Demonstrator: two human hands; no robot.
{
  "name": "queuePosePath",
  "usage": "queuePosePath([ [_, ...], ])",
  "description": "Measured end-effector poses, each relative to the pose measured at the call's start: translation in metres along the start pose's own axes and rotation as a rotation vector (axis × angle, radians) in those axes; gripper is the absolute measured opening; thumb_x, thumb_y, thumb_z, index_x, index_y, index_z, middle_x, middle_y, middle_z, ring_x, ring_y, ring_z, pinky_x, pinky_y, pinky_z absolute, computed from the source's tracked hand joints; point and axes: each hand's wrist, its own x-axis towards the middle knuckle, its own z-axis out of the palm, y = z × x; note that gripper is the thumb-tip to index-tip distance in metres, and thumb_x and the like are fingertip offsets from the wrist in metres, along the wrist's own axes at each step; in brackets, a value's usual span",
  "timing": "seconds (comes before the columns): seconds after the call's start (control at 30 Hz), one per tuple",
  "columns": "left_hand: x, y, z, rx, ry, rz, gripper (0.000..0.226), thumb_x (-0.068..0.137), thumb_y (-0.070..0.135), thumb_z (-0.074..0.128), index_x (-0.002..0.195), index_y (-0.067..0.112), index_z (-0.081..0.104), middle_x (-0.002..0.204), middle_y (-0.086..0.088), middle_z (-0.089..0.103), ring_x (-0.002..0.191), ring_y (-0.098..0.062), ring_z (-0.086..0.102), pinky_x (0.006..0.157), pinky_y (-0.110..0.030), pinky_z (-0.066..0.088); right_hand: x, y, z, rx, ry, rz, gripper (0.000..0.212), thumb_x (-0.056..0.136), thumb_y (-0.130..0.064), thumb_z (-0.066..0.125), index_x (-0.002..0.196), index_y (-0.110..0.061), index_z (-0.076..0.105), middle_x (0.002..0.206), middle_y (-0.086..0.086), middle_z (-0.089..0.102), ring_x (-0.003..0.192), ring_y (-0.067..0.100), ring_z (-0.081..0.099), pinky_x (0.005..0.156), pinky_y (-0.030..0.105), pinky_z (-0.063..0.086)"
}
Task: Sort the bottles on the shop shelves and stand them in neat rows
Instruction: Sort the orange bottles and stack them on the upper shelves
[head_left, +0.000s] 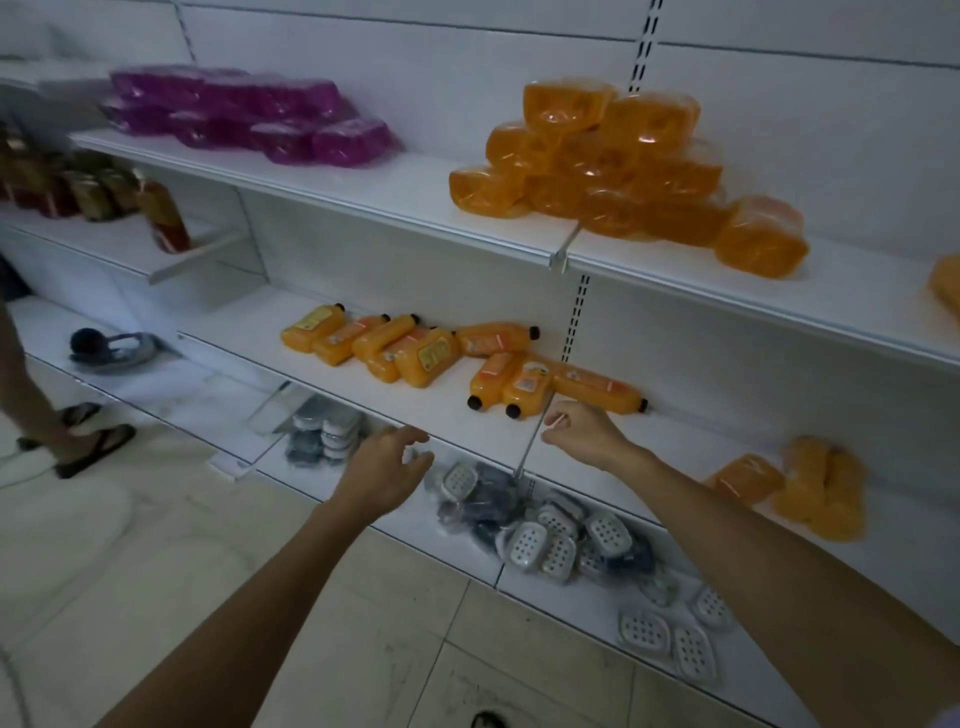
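**Though both hands are at the shelf, sorting has hardly begun**

Item: orange bottles (415, 345), black caps, on the middle shelf (363, 402).
Condition: every one lies on its side; none stands and no row is formed.
Left lot: five or so, overlapping in a slanted heap, with one stray bottle (496, 338) just to its right.
Right lot (597, 388): three, crossed near the shelf's front edge (caps pointing different ways).
Left hand (384, 470): at the shelf edge, fingers (413, 437) apart and loosely bent, holding nothing.
Right hand (584, 434): just short of the right lot, fingers loosely curled, nothing visibly held.
Done: nothing that shows.
Left to do, by judgement: gather both lots, stand each bottle upright, line them up.
Also shelved: brown bottles (98, 192) at far left (too blurred to judge their rows).
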Motion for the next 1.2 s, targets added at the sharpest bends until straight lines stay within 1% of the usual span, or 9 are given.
queuePosePath([
  [0.07, 0.006, -0.009, 0.0, -0.008, -0.006, -0.022, 0.029, 0.09, 0.025, 0.056, 0.113, 0.01, 0.063, 0.116, -0.013, 0.062, 0.103, -0.027, 0.058, 0.084, -0.031, 0.044, 0.013, 0.0, 0.011, -0.03, -0.011, 0.0, 0.021, 0.085, -0.022, 0.063, 0.104, -0.013, 0.063, 0.107, 0.009, 0.061, 0.09, 0.018, 0.056, 0.071, 0.024, 0.042],
  [0.2, 0.026, -0.027, 0.001, -0.03, -0.026, -0.045, 0.032, 0.09, 0.027, 0.056, 0.116, 0.01, 0.062, 0.12, -0.011, 0.061, 0.107, -0.025, 0.057, 0.087, -0.028, 0.043, 0.048, 0.004, 0.03, -0.046, -0.03, 0.03, 0.026, 0.088, -0.024, 0.061, 0.11, -0.011, 0.063, 0.117, 0.011, 0.061, 0.106, 0.023, 0.057, 0.086, 0.028, 0.045],
  [0.3, 0.057, -0.045, 0.001, -0.04, -0.037, -0.043, 0.043, 0.086, 0.04, 0.051, 0.112, 0.009, 0.064, 0.116, -0.013, 0.064, 0.105, -0.027, 0.058, 0.087, -0.03, 0.044, 0.081, 0.006, 0.042, -0.034, -0.061, 0.067, 0.029, 0.09, -0.026, 0.059, 0.114, -0.009, 0.06, 0.12, 0.011, 0.058, 0.109, 0.024, 0.054, 0.084, 0.026, 0.042],
  [0.43, 0.11, -0.072, 0.009, -0.037, -0.03, -0.077, 0.032, 0.089, 0.021, 0.058, 0.119, 0.009, 0.061, 0.122, -0.012, 0.061, 0.112, -0.026, 0.056, 0.094, -0.033, 0.043, 0.139, 0.005, 0.061, 0.003, -0.096, 0.086, 0.031, 0.092, -0.026, 0.058, 0.115, -0.005, 0.058, 0.12, 0.01, 0.058, 0.107, 0.023, 0.054, 0.082, 0.027, 0.042],
  [0.63, 0.171, -0.109, 0.01, -0.051, -0.048, -0.158, 0.033, 0.092, 0.022, 0.054, 0.123, 0.012, 0.057, 0.128, -0.008, 0.058, 0.115, -0.023, 0.054, 0.095, -0.03, 0.041, 0.216, -0.031, 0.093, 0.043, -0.17, 0.101, 0.043, 0.092, -0.03, 0.056, 0.128, -0.006, 0.05, 0.127, 0.012, 0.054, 0.115, 0.027, 0.051, 0.085, 0.031, 0.042],
  [0.73, 0.191, -0.129, 0.006, -0.071, -0.025, -0.21, 0.034, 0.093, 0.02, 0.054, 0.125, 0.009, 0.056, 0.129, -0.009, 0.057, 0.116, -0.023, 0.054, 0.095, -0.029, 0.041, 0.241, -0.051, 0.113, 0.077, -0.198, 0.101, 0.038, 0.091, -0.031, 0.059, 0.121, -0.009, 0.052, 0.122, 0.013, 0.058, 0.107, 0.026, 0.055, 0.082, 0.032, 0.046],
  [0.9, 0.224, -0.175, 0.007, -0.136, -0.014, -0.304, 0.034, 0.094, 0.022, 0.051, 0.125, 0.009, 0.055, 0.128, -0.009, 0.058, 0.114, -0.022, 0.055, 0.092, -0.027, 0.041, 0.274, -0.076, 0.149, 0.153, -0.2, 0.111, 0.027, 0.09, -0.03, 0.058, 0.11, -0.012, 0.054, 0.111, 0.009, 0.062, 0.102, 0.025, 0.059, 0.086, 0.039, 0.051],
  [1.07, 0.259, -0.234, -0.007, -0.169, -0.03, -0.381, 0.033, 0.095, 0.022, 0.049, 0.125, 0.01, 0.054, 0.128, -0.007, 0.058, 0.111, -0.022, 0.056, 0.087, -0.022, 0.037, 0.307, -0.119, 0.19, 0.235, -0.19, 0.107, 0.032, 0.091, -0.023, 0.058, 0.119, -0.009, 0.054, 0.108, 0.008, 0.06, 0.103, 0.026, 0.058, 0.091, 0.044, 0.05],
  [1.2, 0.301, -0.295, -0.034, -0.166, -0.044, -0.422, 0.033, 0.095, 0.023, 0.05, 0.124, 0.009, 0.054, 0.128, -0.007, 0.058, 0.115, -0.023, 0.054, 0.095, -0.028, 0.039, 0.345, -0.169, 0.229, 0.298, -0.144, 0.097, 0.025, 0.091, -0.019, 0.057, 0.114, -0.01, 0.054, 0.104, 0.007, 0.059, 0.095, 0.023, 0.059, 0.081, 0.038, 0.051],
])
